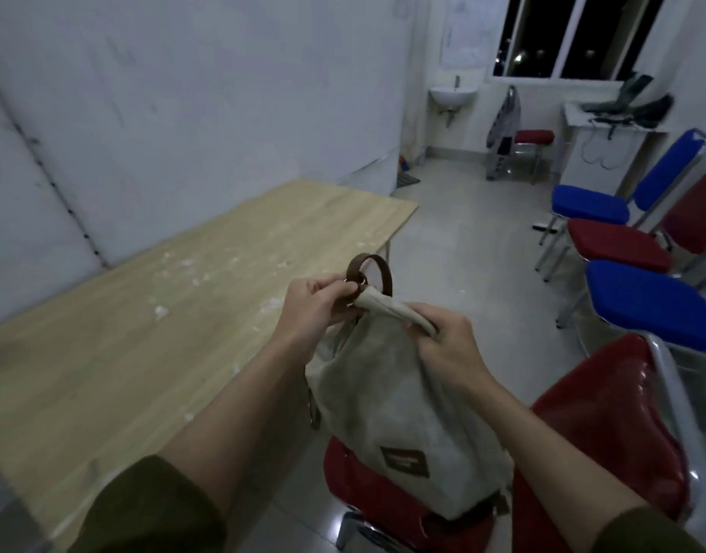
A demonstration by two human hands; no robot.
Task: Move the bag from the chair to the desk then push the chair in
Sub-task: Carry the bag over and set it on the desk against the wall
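A beige canvas bag [387,409] with a brown leather handle loop and a dark label stands upright over the red seat of a chair [607,433] at the bottom right. My left hand [315,305] grips the bag's top by the brown strap. My right hand [451,341] holds the rolled canvas top on the other side. The bag's base is at the seat; I cannot tell whether it still touches it. The light wooden desk [156,345] lies to the left, against the white wall.
White scraps are scattered on the desk top. A row of blue and red chairs [638,301] lines the right side. Tiled floor runs between desk and chairs. A sink [452,94], a red stool and a small table stand at the far wall.
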